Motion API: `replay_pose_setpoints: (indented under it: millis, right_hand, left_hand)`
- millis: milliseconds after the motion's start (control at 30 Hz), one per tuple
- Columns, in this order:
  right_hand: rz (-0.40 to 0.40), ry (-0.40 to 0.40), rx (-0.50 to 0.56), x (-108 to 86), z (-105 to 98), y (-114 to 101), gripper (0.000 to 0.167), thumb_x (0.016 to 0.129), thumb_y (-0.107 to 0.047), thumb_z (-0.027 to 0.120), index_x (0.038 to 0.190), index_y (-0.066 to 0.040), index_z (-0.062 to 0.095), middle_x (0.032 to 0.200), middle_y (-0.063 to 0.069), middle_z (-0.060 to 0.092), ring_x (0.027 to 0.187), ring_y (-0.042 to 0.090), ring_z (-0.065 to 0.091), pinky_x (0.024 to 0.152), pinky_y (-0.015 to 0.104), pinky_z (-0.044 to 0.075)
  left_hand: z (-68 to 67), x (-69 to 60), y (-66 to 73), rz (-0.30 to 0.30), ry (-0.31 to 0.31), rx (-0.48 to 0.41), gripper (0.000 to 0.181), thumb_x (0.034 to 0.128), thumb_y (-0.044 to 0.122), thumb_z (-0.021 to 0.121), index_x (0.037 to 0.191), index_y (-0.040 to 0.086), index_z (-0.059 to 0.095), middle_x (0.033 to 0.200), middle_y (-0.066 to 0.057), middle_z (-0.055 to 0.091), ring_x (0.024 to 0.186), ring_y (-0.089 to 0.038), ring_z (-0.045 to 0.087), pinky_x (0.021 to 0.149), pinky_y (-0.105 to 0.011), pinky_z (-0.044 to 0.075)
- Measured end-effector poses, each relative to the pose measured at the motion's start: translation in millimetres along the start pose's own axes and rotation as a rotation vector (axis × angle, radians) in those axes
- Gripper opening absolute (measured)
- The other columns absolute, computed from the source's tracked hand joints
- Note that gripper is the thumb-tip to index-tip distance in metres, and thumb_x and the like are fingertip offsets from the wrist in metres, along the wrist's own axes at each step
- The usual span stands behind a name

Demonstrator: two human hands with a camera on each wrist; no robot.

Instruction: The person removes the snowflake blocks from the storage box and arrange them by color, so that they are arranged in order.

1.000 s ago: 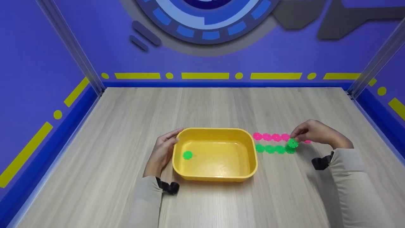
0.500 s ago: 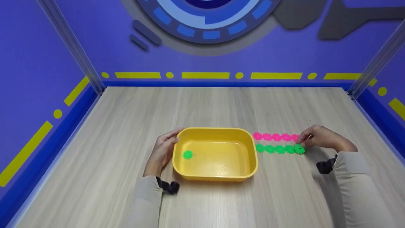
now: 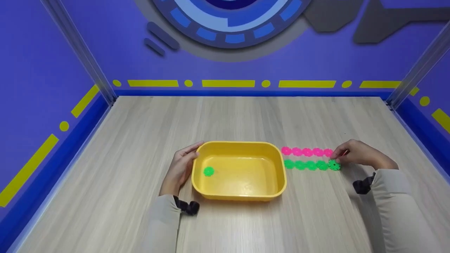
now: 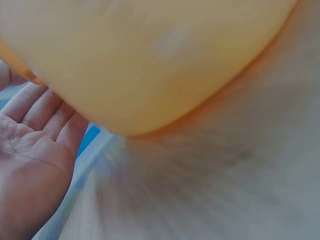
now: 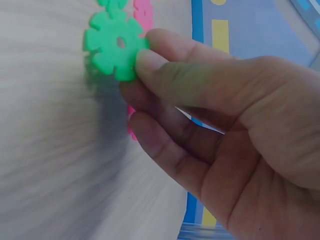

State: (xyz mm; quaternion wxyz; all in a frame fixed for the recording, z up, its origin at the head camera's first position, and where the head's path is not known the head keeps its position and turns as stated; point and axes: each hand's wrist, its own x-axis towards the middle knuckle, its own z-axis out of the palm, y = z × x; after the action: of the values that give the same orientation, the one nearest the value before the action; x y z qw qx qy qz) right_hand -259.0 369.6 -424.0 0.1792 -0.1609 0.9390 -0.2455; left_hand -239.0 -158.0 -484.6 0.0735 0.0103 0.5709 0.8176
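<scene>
Between thumb and index finger, my right hand (image 3: 365, 154) pinches a green notched plastic disc (image 5: 112, 50) at the right end of a row of green discs (image 3: 311, 165). In the right wrist view this disc looks slightly raised and overlaps its neighbour. Just behind runs a row of pink notched discs (image 3: 307, 152), partly hidden by the fingers in that view. My left hand (image 3: 179, 170) holds the left side of a yellow plastic tub (image 3: 239, 197), thumb at the rim and fingers along the outer wall. One green disc (image 3: 208, 171) lies inside the tub, toward its left.
Both rows lie on the wood-grain table (image 3: 246, 117), extending right from the tub's right side. Blue panels (image 3: 225, 70) with yellow marks wall the table at the back and sides.
My right hand has moved right and lowered the green disc from above the green row to its right end. The pink row's end has come into view. The left hand and tub stay put.
</scene>
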Motion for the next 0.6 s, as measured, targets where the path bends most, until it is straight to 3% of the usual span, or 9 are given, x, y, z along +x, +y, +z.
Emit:
replay_pose_setpoints:
  millis: [367, 600]
  right_hand:
    - [0.065, -0.026, 0.021, 0.1, -3.1, -6.0, 0.014, 0.087, -0.009, 0.066, 0.096, -0.003, 0.073, 0.095, 0.007, 0.071, 0.082, 0.014, 0.056, 0.071, 0.025, 0.049]
    - [0.050, -0.007, 0.011, -0.8, -4.4, -8.9, 0.014, 0.087, -0.012, 0.067, 0.096, -0.005, 0.073, 0.097, 0.007, 0.072, 0.086, 0.014, 0.060, 0.073, 0.024, 0.049]
  left_hand:
    - [1.5, -0.2, 1.1, -0.004, 0.018, 0.002, 0.047, 0.0874, -0.006, 0.048, 0.134, -0.009, 0.049, 0.140, -0.019, 0.051, 0.120, -0.017, 0.055, 0.098, -0.026, 0.049]
    - [1.1, 0.0, 0.5, 0.000, 0.019, 0.010, 0.047, 0.0875, -0.006, 0.048, 0.134, -0.009, 0.050, 0.141, -0.020, 0.050, 0.122, -0.017, 0.054, 0.098, -0.025, 0.049]
